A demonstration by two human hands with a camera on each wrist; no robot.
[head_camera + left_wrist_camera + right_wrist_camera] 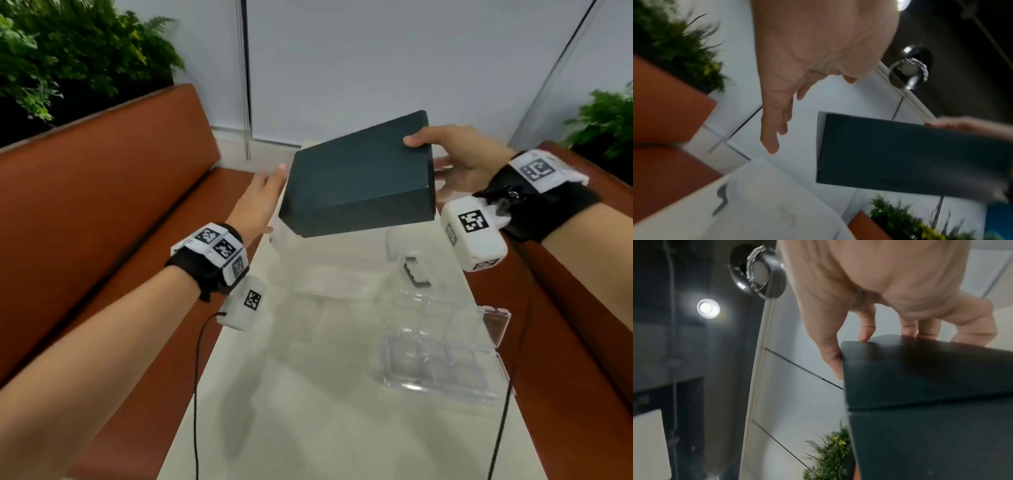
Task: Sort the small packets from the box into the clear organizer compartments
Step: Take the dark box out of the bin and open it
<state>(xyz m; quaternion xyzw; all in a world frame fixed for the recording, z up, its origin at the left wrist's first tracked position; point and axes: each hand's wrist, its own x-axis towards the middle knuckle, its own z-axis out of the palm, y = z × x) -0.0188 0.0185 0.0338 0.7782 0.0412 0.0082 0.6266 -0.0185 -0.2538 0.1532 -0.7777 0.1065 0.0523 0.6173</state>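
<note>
Dark teal cardboard box (359, 178) held tilted above white table (308, 394), clamped in right hand (459, 161); left hand (260, 198), fingers spread, at 9 o'clock beside it. Emptying underway, probably; next, picking packets for clear plastic organizer (442, 356) at 5 o'clock.

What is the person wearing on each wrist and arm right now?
Bare forearms, no sleeves. Each wrist carries a black strap: left wrist band, right wrist band. White blocks with black square markers sit on both. A thin black cable hangs from each.

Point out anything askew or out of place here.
The dark box is tilted in mid-air above the table, held only by the right hand. The clear organizer overhangs the table's right edge.
</note>
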